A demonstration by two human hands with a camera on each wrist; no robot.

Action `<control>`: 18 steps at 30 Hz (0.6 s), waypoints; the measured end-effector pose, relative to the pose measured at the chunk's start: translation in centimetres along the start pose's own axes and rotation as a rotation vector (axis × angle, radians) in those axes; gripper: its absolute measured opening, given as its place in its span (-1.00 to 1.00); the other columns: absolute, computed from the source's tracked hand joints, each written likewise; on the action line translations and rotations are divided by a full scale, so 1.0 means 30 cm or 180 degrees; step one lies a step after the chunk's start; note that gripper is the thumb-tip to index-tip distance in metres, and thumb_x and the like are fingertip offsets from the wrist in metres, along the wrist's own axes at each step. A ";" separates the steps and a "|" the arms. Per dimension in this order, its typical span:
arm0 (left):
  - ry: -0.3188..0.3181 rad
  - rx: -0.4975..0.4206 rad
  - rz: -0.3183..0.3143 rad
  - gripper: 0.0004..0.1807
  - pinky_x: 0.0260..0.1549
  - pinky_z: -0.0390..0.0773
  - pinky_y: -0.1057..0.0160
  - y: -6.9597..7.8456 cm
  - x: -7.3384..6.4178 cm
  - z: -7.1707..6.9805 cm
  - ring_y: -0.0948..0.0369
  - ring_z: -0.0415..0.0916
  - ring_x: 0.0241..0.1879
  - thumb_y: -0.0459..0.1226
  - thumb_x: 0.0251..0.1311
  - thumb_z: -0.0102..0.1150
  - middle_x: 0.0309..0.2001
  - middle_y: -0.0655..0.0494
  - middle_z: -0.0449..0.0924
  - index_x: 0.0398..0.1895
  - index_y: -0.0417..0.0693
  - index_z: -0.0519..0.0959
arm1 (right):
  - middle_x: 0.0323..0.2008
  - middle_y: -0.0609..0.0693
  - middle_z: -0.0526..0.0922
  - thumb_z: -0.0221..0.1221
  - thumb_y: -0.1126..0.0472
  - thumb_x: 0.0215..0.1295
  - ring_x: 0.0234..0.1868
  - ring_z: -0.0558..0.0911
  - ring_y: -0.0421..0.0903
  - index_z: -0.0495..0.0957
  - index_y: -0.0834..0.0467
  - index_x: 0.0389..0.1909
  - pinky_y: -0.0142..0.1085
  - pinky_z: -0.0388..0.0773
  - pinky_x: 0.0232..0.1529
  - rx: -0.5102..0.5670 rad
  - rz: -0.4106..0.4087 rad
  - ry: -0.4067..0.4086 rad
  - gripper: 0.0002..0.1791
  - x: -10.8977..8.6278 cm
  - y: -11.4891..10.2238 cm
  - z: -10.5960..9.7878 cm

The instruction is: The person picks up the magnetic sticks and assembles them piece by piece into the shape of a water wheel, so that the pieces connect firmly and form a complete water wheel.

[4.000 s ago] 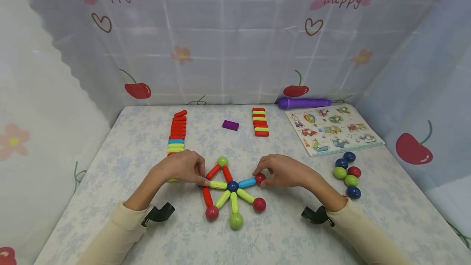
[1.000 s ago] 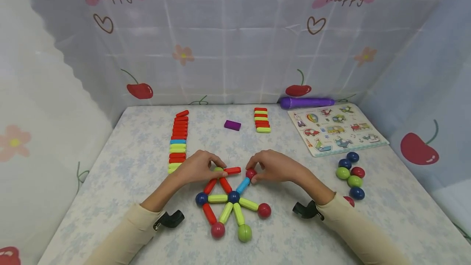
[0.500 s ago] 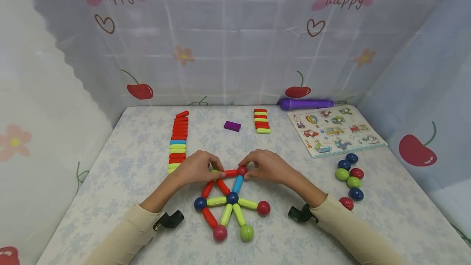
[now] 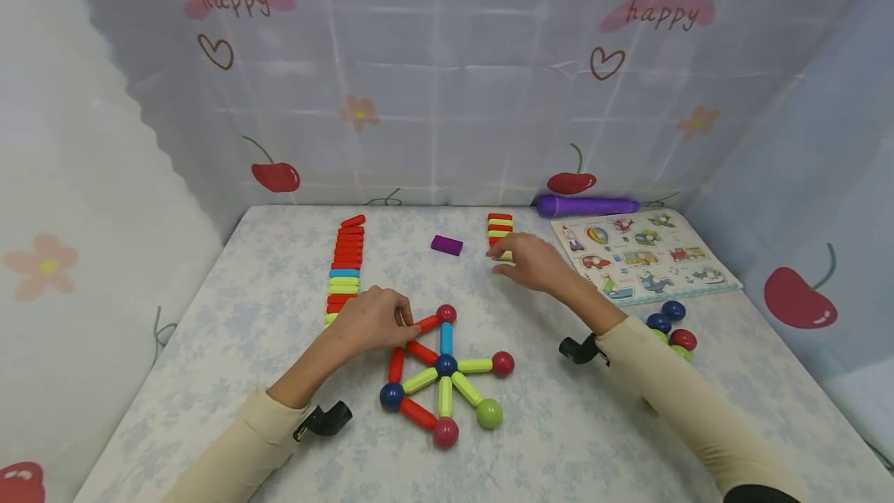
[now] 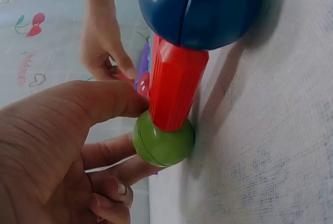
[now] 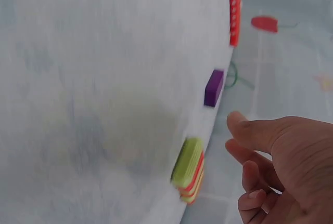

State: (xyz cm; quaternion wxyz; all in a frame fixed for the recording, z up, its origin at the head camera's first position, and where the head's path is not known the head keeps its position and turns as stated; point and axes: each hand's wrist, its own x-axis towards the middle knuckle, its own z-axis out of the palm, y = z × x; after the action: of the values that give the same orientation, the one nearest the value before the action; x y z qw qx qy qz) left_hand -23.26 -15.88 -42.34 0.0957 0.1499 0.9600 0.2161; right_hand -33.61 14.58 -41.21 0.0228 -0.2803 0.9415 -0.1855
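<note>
Thumb and fingers of my left hand (image 4: 377, 318) pinch a green ball (image 5: 164, 143), which the head view mostly hides. It belongs to a flat wheel of rods and balls around a central dark blue ball (image 4: 445, 365). From the green ball a red rod (image 4: 427, 324) runs to a red ball (image 4: 446, 313), where a light blue rod (image 4: 446, 338) meets it. Another red rod (image 4: 395, 365) leads to a blue ball (image 4: 392, 397). My right hand (image 4: 534, 261) holds nothing, its fingers parted beside a short column of red and lime rods (image 4: 500, 225).
A long column of rods (image 4: 345, 254) lies at the left. Toward the back are a purple block (image 4: 447, 245) and a purple baton (image 4: 587, 206). On the right lie a picture board (image 4: 646, 254) and several loose balls (image 4: 673, 311), partly behind the right sleeve.
The red rod at the green ball has joined the red ball with the blue rod. My right hand has let go of that ball and moved back and right. The wheel has turned slightly.
</note>
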 end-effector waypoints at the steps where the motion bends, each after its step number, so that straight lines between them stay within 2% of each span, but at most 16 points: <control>1: 0.0027 0.0051 -0.0044 -0.80 -0.52 0.52 0.27 0.002 -0.002 -0.002 0.25 0.52 -0.52 -0.05 0.21 0.56 -0.56 0.30 0.60 -0.44 0.13 0.75 | 0.09 0.11 0.80 0.44 0.23 0.40 0.15 0.71 0.16 0.78 0.18 0.14 0.07 0.66 0.16 -0.0047 0.0041 0.0043 -0.67 0.013 0.022 -0.007; 3: 0.0069 0.0128 -0.0120 -0.79 -0.54 0.50 0.28 0.007 -0.005 -0.007 0.24 0.51 -0.54 -0.05 0.21 0.55 -0.58 0.28 0.58 -0.46 0.11 0.74 | 0.11 0.14 0.79 0.44 0.25 0.40 0.21 0.69 0.18 0.79 0.19 0.13 0.11 0.62 0.22 -0.0124 0.0111 0.0074 -0.69 0.032 0.059 -0.014; 6: 0.0051 0.0190 -0.0181 -0.77 -0.57 0.46 0.30 0.016 -0.013 -0.015 0.23 0.49 -0.56 -0.05 0.20 0.55 -0.61 0.25 0.56 -0.48 0.09 0.73 | 0.08 0.16 0.78 0.43 0.29 0.40 0.18 0.69 0.19 0.79 0.20 0.11 0.11 0.61 0.23 -0.0190 0.0156 0.0031 -0.70 0.045 0.093 -0.010; 13: -0.0191 0.0365 -0.0215 -0.69 -0.55 0.41 0.29 0.015 -0.026 -0.047 0.21 0.47 -0.53 0.03 0.20 0.56 -0.60 0.19 0.54 -0.54 0.14 0.68 | -0.02 0.10 0.79 0.45 0.28 0.37 0.04 0.70 0.09 0.80 0.18 0.06 0.03 0.66 0.13 -0.0240 0.0345 0.0068 -0.73 0.043 0.104 0.019; 16: -0.0190 0.0275 -0.0201 -0.70 -0.51 0.48 0.28 0.004 -0.022 -0.048 0.22 0.51 -0.48 0.08 0.19 0.58 -0.54 0.21 0.60 -0.45 0.13 0.73 | -0.02 0.09 0.79 0.45 0.27 0.37 0.03 0.69 0.08 0.79 0.18 0.06 0.03 0.66 0.13 -0.0235 0.0426 0.0091 -0.73 0.045 0.095 0.025; 18: -0.0103 0.0117 -0.0110 -0.71 -0.44 0.55 0.26 -0.004 -0.014 -0.039 0.22 0.58 -0.40 0.07 0.21 0.57 -0.43 0.20 0.69 -0.29 0.09 0.78 | -0.01 0.10 0.79 0.44 0.26 0.38 0.03 0.69 0.09 0.79 0.19 0.06 0.03 0.65 0.13 -0.0210 0.0487 0.0088 -0.73 0.048 0.091 0.026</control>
State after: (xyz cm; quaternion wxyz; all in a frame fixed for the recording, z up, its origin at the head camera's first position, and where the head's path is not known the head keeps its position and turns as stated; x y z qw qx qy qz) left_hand -23.19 -16.56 -41.31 0.1122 0.1385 0.9646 0.1942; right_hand -36.11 15.65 -42.84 0.0146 -0.2056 0.9660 -0.1559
